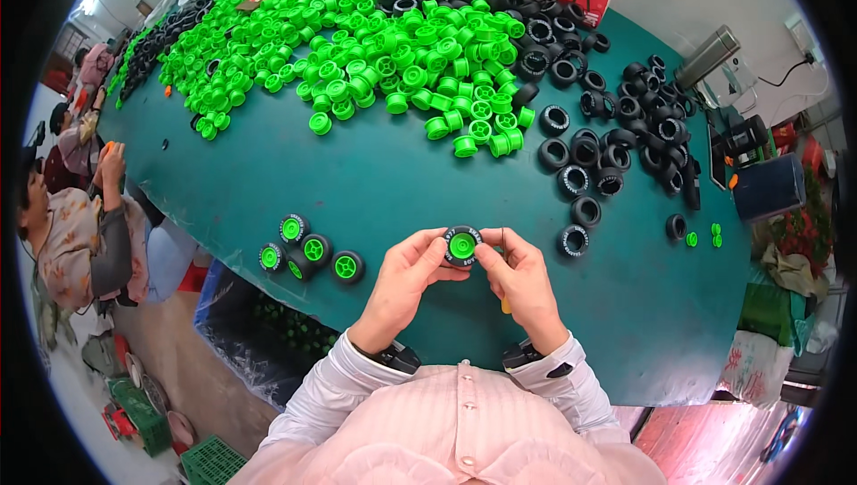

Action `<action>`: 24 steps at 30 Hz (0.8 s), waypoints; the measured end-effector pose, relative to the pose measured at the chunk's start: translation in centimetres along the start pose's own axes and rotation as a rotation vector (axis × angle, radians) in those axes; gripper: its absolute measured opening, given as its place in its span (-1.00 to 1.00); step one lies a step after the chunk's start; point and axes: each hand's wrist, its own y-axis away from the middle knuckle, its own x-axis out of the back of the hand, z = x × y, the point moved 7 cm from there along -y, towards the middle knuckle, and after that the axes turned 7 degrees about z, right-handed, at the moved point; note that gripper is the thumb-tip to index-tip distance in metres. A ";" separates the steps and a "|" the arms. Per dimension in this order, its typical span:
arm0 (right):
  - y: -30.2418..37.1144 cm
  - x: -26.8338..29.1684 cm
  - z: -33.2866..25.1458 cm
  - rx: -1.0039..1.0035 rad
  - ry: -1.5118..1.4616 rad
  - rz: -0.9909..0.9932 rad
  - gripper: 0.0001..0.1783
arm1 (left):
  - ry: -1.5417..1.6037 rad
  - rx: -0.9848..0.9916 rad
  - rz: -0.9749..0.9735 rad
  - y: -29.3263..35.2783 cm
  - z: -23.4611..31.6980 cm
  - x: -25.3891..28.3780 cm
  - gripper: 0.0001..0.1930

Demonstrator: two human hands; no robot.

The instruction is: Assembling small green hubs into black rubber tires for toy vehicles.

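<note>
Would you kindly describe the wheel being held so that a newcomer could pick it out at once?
Start at the teal table, with its heap of green hubs at the far side and loose black tyres to the right. At the near edge, the left hand and right hand meet around one wheel. Unlike the five finished wheels lying to the left, it is off the table, between fingertips.

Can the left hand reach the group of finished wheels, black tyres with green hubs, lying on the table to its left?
Probably yes. The finished black-tyred, green-hubbed wheels lie close beside the left hand on the teal table, with nothing between them. But both hands now hold one small black and green wheel, so the left hand must let go first.
</note>
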 end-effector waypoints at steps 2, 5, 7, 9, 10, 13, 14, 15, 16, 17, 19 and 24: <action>0.0 -0.3 -0.4 0.061 0.032 0.016 -0.75 | -0.037 -0.026 0.019 -0.4 0.1 0.1 -0.64; -0.6 -0.1 -0.1 0.114 0.056 0.061 -0.75 | -0.130 -0.080 0.082 -0.7 0.4 -0.3 -0.67; -0.2 0.0 -0.8 0.215 0.126 0.118 -0.73 | -0.164 -0.077 0.097 -1.3 0.1 -0.7 -0.68; -0.2 1.0 0.1 0.330 0.027 0.184 -0.68 | -0.251 -0.096 0.093 -1.5 0.7 -2.3 -0.67; 0.1 1.1 -1.0 0.339 0.138 0.191 -0.67 | -0.314 -0.112 0.128 -1.6 0.7 -2.1 -0.66; -0.4 1.5 -0.4 0.467 0.256 0.279 -0.70 | -0.288 -0.173 0.117 -2.7 -0.5 -2.0 -0.68; -0.1 2.2 -0.4 0.464 0.264 0.329 -0.70 | -0.214 -0.156 0.088 -3.2 -1.1 -2.9 -0.69; -0.4 2.8 -0.4 0.441 0.263 0.316 -0.69 | -0.275 -0.131 0.024 -2.4 -0.5 -4.7 -0.70; 0.6 4.3 -0.3 0.374 0.291 0.330 -0.68 | -0.344 -0.118 -0.037 -1.2 -0.2 -6.6 -0.71; 1.0 4.8 0.0 0.389 0.295 0.352 -0.67 | -0.383 -0.173 -0.103 -1.1 -0.3 -7.1 -0.70; 2.2 5.8 0.4 0.392 0.288 0.397 -0.67 | -0.442 -0.220 -0.211 -0.9 -0.9 -7.9 -0.69; 2.3 5.8 0.3 0.397 0.359 0.337 -0.64 | -0.557 -0.196 -0.227 -1.1 -1.7 -7.1 -0.69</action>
